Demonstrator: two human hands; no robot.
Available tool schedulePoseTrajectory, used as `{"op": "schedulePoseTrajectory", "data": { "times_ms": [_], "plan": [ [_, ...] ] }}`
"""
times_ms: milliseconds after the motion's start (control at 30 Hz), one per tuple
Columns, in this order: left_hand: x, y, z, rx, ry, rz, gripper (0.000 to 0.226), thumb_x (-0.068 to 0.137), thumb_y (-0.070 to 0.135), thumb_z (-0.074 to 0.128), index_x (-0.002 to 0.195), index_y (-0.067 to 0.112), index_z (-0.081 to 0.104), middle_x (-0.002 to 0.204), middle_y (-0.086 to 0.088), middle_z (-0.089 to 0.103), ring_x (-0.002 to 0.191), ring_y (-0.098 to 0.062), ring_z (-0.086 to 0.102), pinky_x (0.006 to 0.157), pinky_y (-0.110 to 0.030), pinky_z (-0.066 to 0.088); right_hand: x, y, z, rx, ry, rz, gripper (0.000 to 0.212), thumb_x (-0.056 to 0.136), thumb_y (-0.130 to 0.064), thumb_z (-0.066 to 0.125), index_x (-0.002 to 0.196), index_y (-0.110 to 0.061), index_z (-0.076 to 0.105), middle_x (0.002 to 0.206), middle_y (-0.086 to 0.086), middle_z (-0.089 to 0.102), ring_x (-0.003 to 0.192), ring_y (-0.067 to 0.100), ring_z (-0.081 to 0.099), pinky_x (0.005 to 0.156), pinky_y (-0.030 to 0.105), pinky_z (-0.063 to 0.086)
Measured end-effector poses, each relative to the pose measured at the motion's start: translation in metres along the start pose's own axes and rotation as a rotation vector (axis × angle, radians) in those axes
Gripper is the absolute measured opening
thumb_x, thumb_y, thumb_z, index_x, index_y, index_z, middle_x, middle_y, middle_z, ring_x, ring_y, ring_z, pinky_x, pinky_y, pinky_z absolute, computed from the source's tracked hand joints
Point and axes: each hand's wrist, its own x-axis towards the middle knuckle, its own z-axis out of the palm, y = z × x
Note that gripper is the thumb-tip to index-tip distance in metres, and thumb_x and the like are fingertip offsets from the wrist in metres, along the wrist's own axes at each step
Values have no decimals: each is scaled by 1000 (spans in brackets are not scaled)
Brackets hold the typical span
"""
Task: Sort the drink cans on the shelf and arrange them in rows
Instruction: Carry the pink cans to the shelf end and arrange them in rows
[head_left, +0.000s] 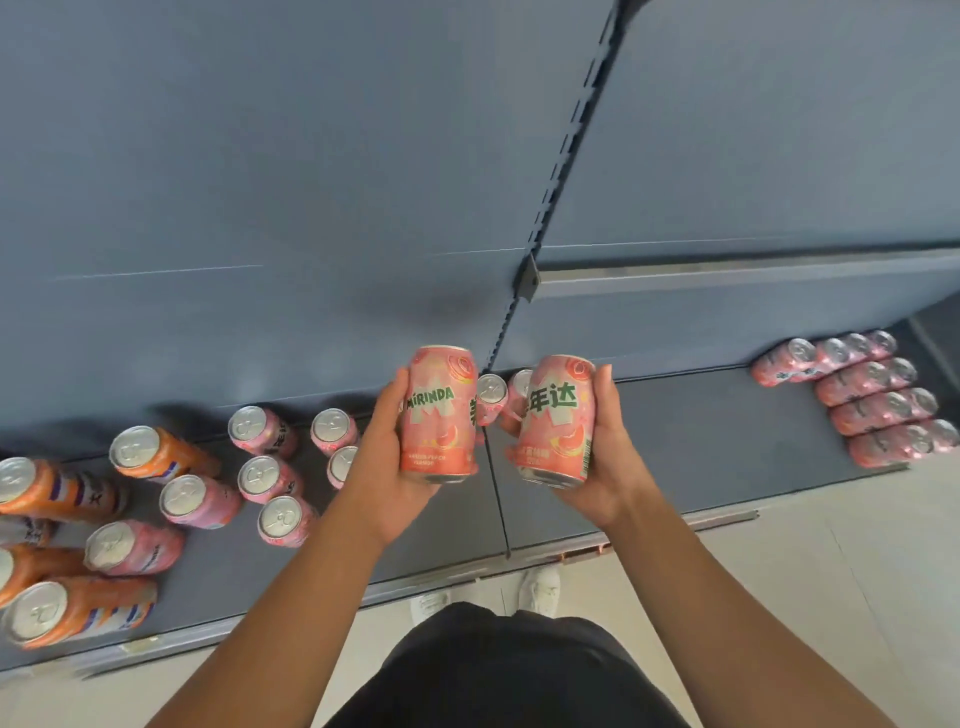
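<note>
Holding two pink cans for sorting

Fingers curled, the left hand (384, 452) is gripping the left can (439, 415), the right hand (610, 457) the right can (556, 421), above the middle of the shelf (701, 431); they are probably heading to the pink rows (862, 410) at its right end, away from orange cans (166, 457) at the left.

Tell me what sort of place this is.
Most likely a shop aisle, or a mock-up of one: blue metal shelving with a slotted upright, and many matching pink cans and orange cans standing on its low shelf.
</note>
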Motion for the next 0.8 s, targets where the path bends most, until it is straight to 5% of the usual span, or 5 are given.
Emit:
{"op": "schedulePoseTrajectory", "data": {
  "times_ms": [167, 400, 533, 800],
  "plan": [
    [10, -15, 32, 47, -30, -130, 50, 87, 60, 54, 111, 20, 70, 96, -8, 69, 78, -21, 64, 75, -38, 47, -20, 1, -35, 198, 118, -16, 69, 80, -72, 58, 116, -14, 65, 95, 12, 68, 83, 26, 64, 77, 44, 56],
    [18, -50, 76, 254, -79, -221, 60, 98, 59, 37, 125, 13, 64, 109, -17, 72, 82, -31, 70, 76, -43, 55, -56, -7, -79, 259, 213, -73, 76, 78, -71, 56, 123, -10, 64, 102, 16, 70, 79, 31, 66, 76, 44, 56],
    [12, -76, 105, 323, -121, -241, 59, 91, 63, 44, 118, 16, 67, 109, -20, 71, 80, -29, 66, 70, -39, 51, -84, -13, -107, 297, 250, -94, 73, 85, -71, 49, 125, -11, 63, 106, 17, 71, 84, 33, 67, 81, 45, 53],
    [-11, -163, 170, 409, -115, -170, 44, 74, 25, 66, 113, 8, 59, 85, -12, 72, 84, -28, 65, 60, -37, 58, -152, -22, -185, 364, 261, -144, 76, 82, -74, 52, 120, -10, 65, 105, 19, 72, 80, 33, 69, 80, 45, 54]
  ]
}}
